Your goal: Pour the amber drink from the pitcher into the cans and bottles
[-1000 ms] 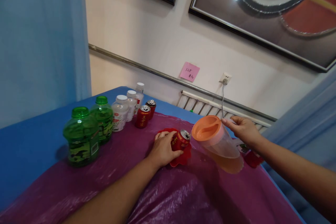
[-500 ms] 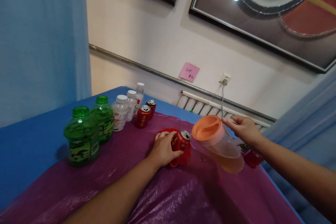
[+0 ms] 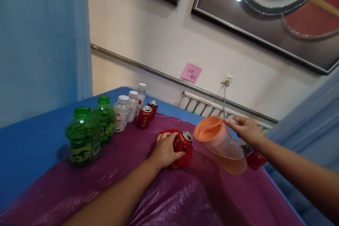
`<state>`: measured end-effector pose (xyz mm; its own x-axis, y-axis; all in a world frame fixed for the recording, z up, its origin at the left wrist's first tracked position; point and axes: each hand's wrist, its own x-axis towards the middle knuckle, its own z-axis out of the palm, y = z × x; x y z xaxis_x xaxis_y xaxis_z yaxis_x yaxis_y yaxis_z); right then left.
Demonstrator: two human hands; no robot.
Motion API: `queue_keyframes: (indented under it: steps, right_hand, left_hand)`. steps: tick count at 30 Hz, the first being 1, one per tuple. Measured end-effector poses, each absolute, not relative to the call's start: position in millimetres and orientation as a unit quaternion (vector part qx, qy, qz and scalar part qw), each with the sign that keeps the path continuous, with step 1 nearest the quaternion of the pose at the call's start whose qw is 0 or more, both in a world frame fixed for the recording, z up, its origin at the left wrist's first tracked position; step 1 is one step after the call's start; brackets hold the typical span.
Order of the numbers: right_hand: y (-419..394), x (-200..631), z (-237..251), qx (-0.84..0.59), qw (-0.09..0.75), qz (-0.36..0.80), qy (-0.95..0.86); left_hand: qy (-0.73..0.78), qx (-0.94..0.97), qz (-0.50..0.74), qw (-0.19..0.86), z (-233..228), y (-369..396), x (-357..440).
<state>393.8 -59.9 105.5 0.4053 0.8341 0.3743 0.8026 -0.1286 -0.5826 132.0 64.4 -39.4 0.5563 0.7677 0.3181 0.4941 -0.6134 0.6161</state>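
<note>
My left hand (image 3: 166,149) is closed around a red drink can (image 3: 182,142), whose silver top tilts slightly to the right. Beneath the can lies a red scalloped dish (image 3: 186,158). My right hand (image 3: 246,130) grips the handle of a clear plastic pitcher (image 3: 225,148) with an orange lid (image 3: 209,129). The pitcher leans toward the can, its lid close to the can's top but apart from it. Amber liquid rests in the pitcher's lower part. No stream of liquid shows between the two.
Green bottles (image 3: 83,137), clear white-capped bottles (image 3: 122,113) and two more cans (image 3: 144,117) stand in a row at left. Another red can (image 3: 255,160) lies partly behind the pitcher. Purple plastic sheeting (image 3: 172,197) covers the blue table (image 3: 34,148). A radiator (image 3: 198,105) is behind.
</note>
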Motion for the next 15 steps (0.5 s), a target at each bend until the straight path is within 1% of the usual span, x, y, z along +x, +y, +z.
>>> queue_keyframes:
  steps: [15]
  right_hand:
    - [-60.0, 393.6, 106.3, -0.759, 0.361, 0.019, -0.542]
  left_hand:
    - [0.366, 0.853, 0.286, 0.239, -38.6, 63.5, 131.4]
